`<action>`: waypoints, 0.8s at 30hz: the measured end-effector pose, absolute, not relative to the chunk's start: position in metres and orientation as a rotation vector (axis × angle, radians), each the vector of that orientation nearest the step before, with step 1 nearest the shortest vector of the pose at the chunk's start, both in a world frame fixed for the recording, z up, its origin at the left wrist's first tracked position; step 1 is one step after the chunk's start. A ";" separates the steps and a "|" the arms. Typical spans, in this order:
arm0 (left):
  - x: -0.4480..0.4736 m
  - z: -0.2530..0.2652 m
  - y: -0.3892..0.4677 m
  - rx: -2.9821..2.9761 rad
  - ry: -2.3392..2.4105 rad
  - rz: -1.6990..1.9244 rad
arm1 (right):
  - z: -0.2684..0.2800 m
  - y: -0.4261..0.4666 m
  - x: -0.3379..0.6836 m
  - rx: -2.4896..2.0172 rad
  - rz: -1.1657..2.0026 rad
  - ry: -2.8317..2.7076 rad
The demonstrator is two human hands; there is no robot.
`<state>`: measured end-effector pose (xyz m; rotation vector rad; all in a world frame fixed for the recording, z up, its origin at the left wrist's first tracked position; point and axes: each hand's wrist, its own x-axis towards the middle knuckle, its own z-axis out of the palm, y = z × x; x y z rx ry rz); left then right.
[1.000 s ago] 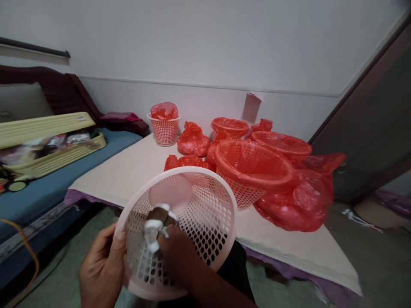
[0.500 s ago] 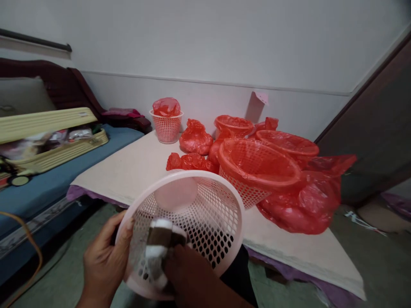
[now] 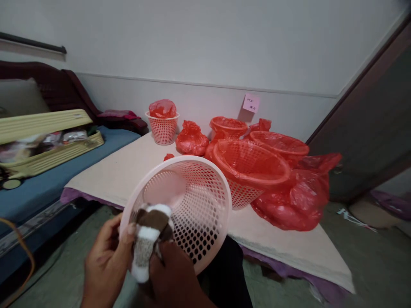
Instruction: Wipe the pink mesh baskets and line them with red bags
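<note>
A pale pink perforated plastic basket (image 3: 205, 209) is tilted with its wide mouth toward me. My left hand (image 3: 109, 256) grips its left rim, thumb on the near side and fingers behind. Bunched in my right hand (image 3: 173, 269) is a brown, white and grey cloth (image 3: 149, 239), pressed over the rim at the lower left, close beside my left thumb. The fingertips of my right hand are partly hidden behind the cloth. Inside, the basket's solid round bottom shows.
On the white-covered table (image 3: 118, 171) stand a red-lined basket (image 3: 250, 164), further lined baskets, a small basket (image 3: 163, 128) and tied red bags (image 3: 192, 139). A pink note (image 3: 251, 102) is on the wall. At left, an open yellow case (image 3: 48, 149) lies on a blue bed.
My right hand has drawn the cloth from inside the basket toward the left rim. The basket has shifted slightly left and up in view.
</note>
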<state>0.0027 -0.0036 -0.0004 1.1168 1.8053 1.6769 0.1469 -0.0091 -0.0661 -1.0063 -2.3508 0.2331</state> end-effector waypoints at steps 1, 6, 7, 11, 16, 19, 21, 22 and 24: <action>0.003 -0.005 -0.009 1.082 1.812 1.679 | -0.061 -0.008 0.144 -1.015 0.382 -2.343; -0.010 -0.020 -0.017 1.112 1.968 1.722 | -0.062 0.006 0.146 -0.943 0.682 -2.537; -0.014 -0.021 -0.015 1.146 1.982 1.730 | -0.065 0.011 0.150 -0.983 0.624 -2.606; -0.019 -0.022 -0.007 1.297 1.950 1.699 | -0.075 0.048 0.167 -1.396 0.214 -2.728; -0.009 -0.019 -0.008 1.624 1.918 1.605 | -0.085 0.107 0.172 -1.691 0.063 -2.600; -0.004 -0.016 -0.008 1.786 1.890 1.636 | -0.090 0.118 0.165 -1.671 0.102 -2.617; -0.005 -0.015 -0.006 1.866 1.881 1.649 | -0.089 0.107 0.162 -1.606 0.161 -2.665; -0.006 -0.014 -0.004 1.885 1.878 1.645 | -0.087 0.097 0.163 -1.566 0.187 -2.692; -0.012 -0.012 0.001 1.868 1.884 1.631 | -0.079 0.071 0.168 -1.447 0.263 -2.732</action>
